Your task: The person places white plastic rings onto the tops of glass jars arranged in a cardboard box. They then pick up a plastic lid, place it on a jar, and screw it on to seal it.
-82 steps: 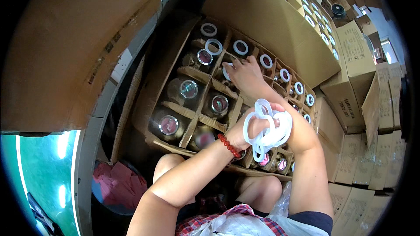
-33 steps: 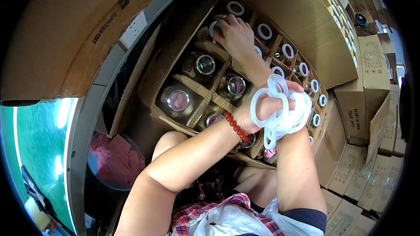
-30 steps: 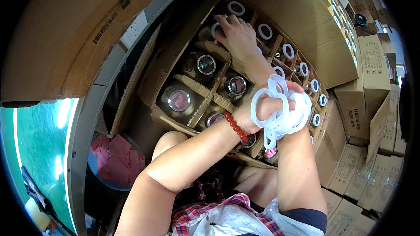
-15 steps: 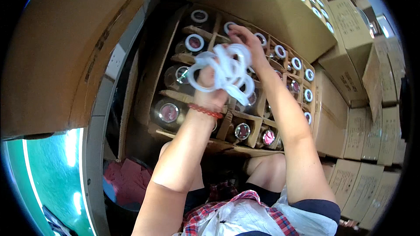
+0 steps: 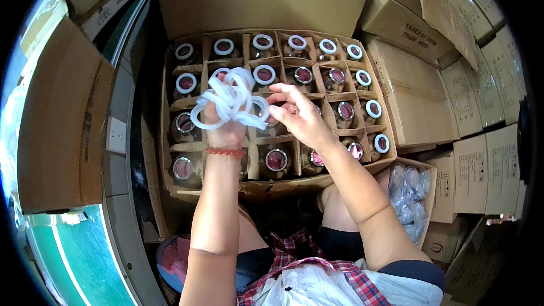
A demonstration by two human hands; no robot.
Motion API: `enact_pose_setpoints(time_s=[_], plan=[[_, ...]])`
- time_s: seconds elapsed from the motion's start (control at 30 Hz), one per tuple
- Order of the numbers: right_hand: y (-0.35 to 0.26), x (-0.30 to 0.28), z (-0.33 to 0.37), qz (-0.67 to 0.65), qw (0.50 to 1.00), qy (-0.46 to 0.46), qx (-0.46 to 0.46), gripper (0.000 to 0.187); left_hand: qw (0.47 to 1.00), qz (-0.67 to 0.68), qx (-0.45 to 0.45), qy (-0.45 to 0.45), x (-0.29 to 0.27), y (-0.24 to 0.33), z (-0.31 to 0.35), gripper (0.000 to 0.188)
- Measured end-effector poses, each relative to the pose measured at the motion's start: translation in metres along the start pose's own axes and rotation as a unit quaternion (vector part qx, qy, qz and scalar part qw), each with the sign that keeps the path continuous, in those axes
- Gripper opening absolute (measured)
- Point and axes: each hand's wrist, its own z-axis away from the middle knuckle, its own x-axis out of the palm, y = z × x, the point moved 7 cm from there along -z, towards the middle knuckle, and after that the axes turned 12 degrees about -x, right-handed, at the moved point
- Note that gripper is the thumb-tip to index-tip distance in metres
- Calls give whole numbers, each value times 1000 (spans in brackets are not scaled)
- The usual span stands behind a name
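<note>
My left hand (image 5: 225,130), with a red bead bracelet at the wrist, holds a loose bunch of translucent white rings (image 5: 233,99) above a carton of glass jars. The rings hide most of its fingers. Just right of the bunch is my right hand (image 5: 300,116), its thumb and fingers curved and apart, the tips close to the outermost ring; whether they touch it I cannot tell. Glass jars (image 5: 276,160) stand upright in the divided cardboard carton (image 5: 255,186). Along the back and right side, several jars wear a white ring (image 5: 262,41) round the mouth; others, mostly nearer me, show bare rims.
Cardboard dividers separate the jars, and a raised flap (image 5: 255,0) stands behind them. To the right are a closed carton (image 5: 416,93), stacked boxes (image 5: 473,164) and a box of clear plastic-wrapped items (image 5: 409,192). A large brown box (image 5: 62,119) stands left, above a green surface (image 5: 90,255).
My right hand has come back from a far-row jar to beside the ring bunch and opened out. My left hand still holds the rings. The view has shifted, showing more of the carton.
</note>
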Motion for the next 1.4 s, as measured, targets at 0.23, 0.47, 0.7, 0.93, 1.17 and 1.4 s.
enact_pose_setpoints(time_s=[0.23,0.47,0.7,0.93,1.17,1.4], plan=[[-36,2,2,361,885,-84,-281,14,999,-44,-19,16,-9,-3,-16,43],[-30,-28,-2,402,877,-25,-263,11,988,-20,-88,128,-42,-42,-31,32],[-25,-80,-13,378,889,101,-239,12,975,-12,-67,212,-62,-35,-35,27],[72,-131,-16,513,839,79,-161,16,989,-59,-35,133,-51,-10,-37,34],[77,-122,-19,616,771,58,-147,19,976,-30,-3,218,-52,2,-25,27],[96,-125,-19,576,810,0,-111,26,982,-84,-8,169,-27,13,-18,26]])
